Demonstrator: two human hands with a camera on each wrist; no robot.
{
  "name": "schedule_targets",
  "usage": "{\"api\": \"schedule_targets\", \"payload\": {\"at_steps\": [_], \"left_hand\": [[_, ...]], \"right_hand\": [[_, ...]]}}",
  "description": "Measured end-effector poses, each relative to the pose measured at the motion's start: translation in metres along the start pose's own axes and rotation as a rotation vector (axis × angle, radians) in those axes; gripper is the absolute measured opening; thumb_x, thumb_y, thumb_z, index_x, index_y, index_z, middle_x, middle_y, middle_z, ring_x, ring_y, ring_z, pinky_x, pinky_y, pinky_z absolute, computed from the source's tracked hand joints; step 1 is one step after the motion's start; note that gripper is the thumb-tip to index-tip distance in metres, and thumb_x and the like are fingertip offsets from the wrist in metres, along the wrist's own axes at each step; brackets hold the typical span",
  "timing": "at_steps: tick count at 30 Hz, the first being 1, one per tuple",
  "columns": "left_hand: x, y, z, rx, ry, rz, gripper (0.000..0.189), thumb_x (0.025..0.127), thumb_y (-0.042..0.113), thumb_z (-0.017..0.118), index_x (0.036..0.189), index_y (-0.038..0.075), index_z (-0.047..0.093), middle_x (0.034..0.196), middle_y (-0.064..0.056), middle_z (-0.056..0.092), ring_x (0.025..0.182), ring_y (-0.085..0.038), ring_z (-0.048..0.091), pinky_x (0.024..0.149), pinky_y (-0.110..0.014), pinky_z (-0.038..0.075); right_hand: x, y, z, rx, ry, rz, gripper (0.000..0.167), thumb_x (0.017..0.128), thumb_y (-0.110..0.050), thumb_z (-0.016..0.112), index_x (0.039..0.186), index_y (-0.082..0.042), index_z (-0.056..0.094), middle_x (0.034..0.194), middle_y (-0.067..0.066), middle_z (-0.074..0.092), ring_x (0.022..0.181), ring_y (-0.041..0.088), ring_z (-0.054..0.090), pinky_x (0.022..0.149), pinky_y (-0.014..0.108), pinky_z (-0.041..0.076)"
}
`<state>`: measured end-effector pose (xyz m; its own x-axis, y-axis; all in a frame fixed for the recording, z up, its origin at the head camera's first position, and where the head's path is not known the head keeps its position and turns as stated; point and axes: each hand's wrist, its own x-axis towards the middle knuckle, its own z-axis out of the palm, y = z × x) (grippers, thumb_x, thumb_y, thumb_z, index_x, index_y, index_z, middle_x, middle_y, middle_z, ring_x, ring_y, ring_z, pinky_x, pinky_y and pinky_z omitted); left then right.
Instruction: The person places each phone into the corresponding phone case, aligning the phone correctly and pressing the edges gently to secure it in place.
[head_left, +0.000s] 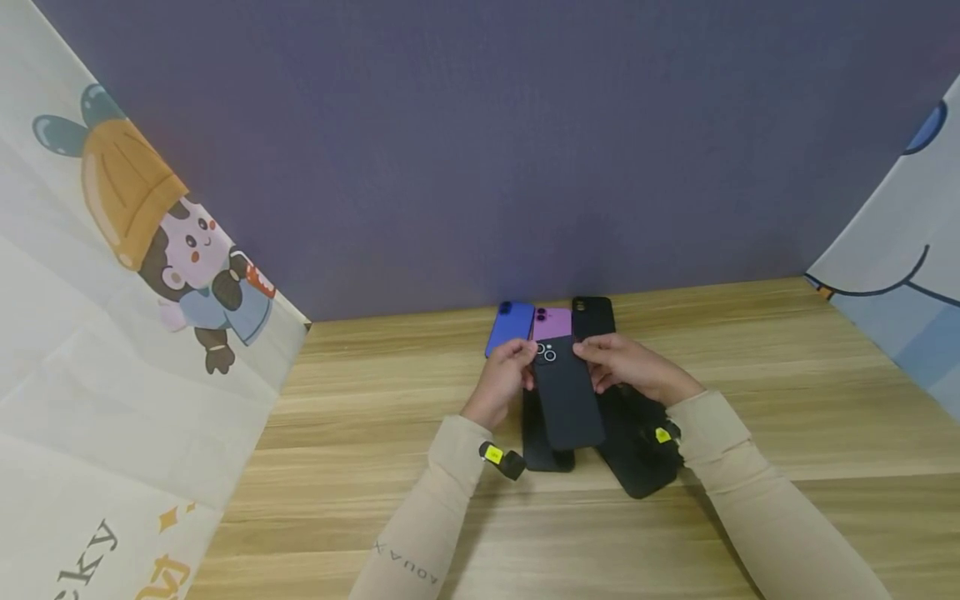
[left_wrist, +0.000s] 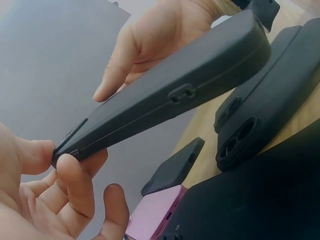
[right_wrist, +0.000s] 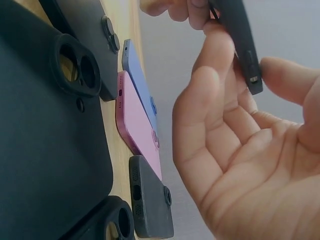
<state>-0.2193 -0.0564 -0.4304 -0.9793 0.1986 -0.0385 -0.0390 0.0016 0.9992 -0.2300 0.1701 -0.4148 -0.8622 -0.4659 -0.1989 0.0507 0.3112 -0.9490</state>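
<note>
Raised over the table is a black phone case [head_left: 570, 400] with two ringed camera circles at its top corner. My left hand [head_left: 504, 379] pinches that corner between thumb and fingers. The opposite top corner is held by my right hand [head_left: 633, 367], its thumb on one face and fingers behind. The left wrist view shows the case [left_wrist: 165, 85] side-on, with a button cutout along its edge. I cannot tell whether a phone sits inside. Under it lie black cases, one to the left [head_left: 551, 460] and one to the right [head_left: 637, 471], partly hidden by the held case and hand.
Behind the hands lie a blue phone [head_left: 512, 325], a pink phone [head_left: 553, 322] and a black phone [head_left: 594, 312], side by side. In the right wrist view, wood shows through the camera opening of a black case [right_wrist: 45, 135]. A dark wall [head_left: 480, 167] rises behind the wooden table [head_left: 360, 400].
</note>
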Motion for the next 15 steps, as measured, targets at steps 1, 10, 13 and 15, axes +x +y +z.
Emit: {"api": "schedule_targets", "payload": {"at_steps": [1,10,13,15], "left_hand": [[0.0001,0.0,-0.0002,-0.004,0.007,-0.001,0.022,0.108,0.018,0.051,0.095,0.003,0.061,0.07,0.003,0.051,0.053,-0.01,0.045,0.056,-0.022,0.042],[0.0032,-0.001,-0.0024,-0.039,0.061,-0.002,0.027,0.109,0.02,0.049,0.085,0.009,0.057,0.069,0.003,0.05,0.053,-0.011,0.045,0.055,-0.022,0.042],[0.0042,-0.0019,-0.0028,-0.045,0.077,-0.008,0.029,0.109,0.02,0.049,0.084,0.01,0.058,0.069,0.003,0.05,0.053,-0.011,0.045,0.055,-0.022,0.042],[0.0047,-0.0027,-0.0026,-0.046,0.082,-0.014,0.03,0.109,0.021,0.049,0.083,0.01,0.058,0.068,0.003,0.05,0.052,-0.011,0.045,0.054,-0.022,0.042]], "right_hand": [[0.0003,0.0002,0.0,-0.001,-0.003,-0.003,0.034,0.109,-0.031,0.05,0.104,0.002,0.06,0.08,0.002,0.062,0.071,0.015,0.062,0.069,0.031,0.058],[0.0015,0.0029,-0.0007,-0.009,-0.068,0.014,0.03,0.106,-0.029,0.056,0.086,-0.007,0.057,0.076,0.003,0.061,0.069,0.017,0.062,0.068,0.033,0.057],[0.0012,0.0031,-0.0013,-0.015,-0.091,0.007,0.03,0.107,-0.027,0.055,0.084,-0.007,0.054,0.076,0.003,0.06,0.069,0.017,0.062,0.068,0.034,0.058],[0.0006,0.0029,-0.0014,-0.015,-0.099,-0.007,0.029,0.107,-0.025,0.055,0.084,-0.007,0.052,0.076,0.003,0.059,0.069,0.017,0.061,0.068,0.035,0.058]]}}
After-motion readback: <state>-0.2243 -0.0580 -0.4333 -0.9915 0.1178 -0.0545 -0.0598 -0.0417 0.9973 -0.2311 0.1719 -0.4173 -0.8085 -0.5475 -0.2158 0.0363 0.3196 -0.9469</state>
